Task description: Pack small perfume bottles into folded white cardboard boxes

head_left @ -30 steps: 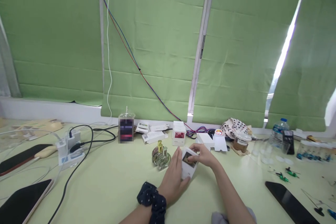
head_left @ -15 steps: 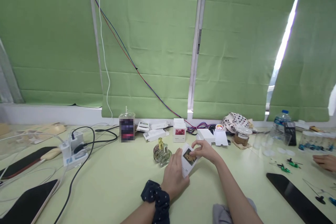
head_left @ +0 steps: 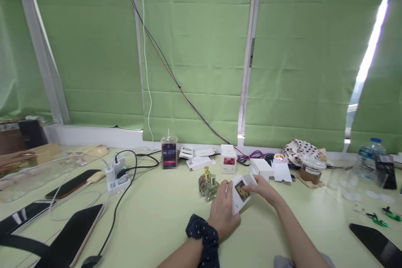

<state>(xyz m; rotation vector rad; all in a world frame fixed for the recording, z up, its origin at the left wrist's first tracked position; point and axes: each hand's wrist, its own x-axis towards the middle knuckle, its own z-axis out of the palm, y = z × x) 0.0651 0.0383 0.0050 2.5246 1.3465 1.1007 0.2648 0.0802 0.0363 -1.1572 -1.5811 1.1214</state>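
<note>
A small white box [head_left: 238,204] with a picture on its front is tilted between my two hands above the table. My left hand [head_left: 221,211], with a dark dotted scrunchie [head_left: 203,234] at the wrist, is wrapped round the box's left side. At the upper right end, where a white flap [head_left: 252,180] stands out, my right hand [head_left: 263,190] pinches the box. What is inside the box is hidden. Just beyond my left hand stand two small glass bottles, one with a gold cap [head_left: 206,171] and a greenish one [head_left: 212,190] in front.
Behind stand a white box with a red picture [head_left: 228,160], an opened white carton [head_left: 262,167] and flattened cartons [head_left: 201,162]. Left are a cup [head_left: 169,155], a power strip [head_left: 117,184], cables and phones [head_left: 75,234]. Right are a lidded tub [head_left: 310,171] and another phone [head_left: 377,240]. Another person's hand [head_left: 19,157] shows far left.
The view has turned left, so everything sits further right. A flap now stands out at the box's upper end by my right hand. My left hand keeps its hold.
</note>
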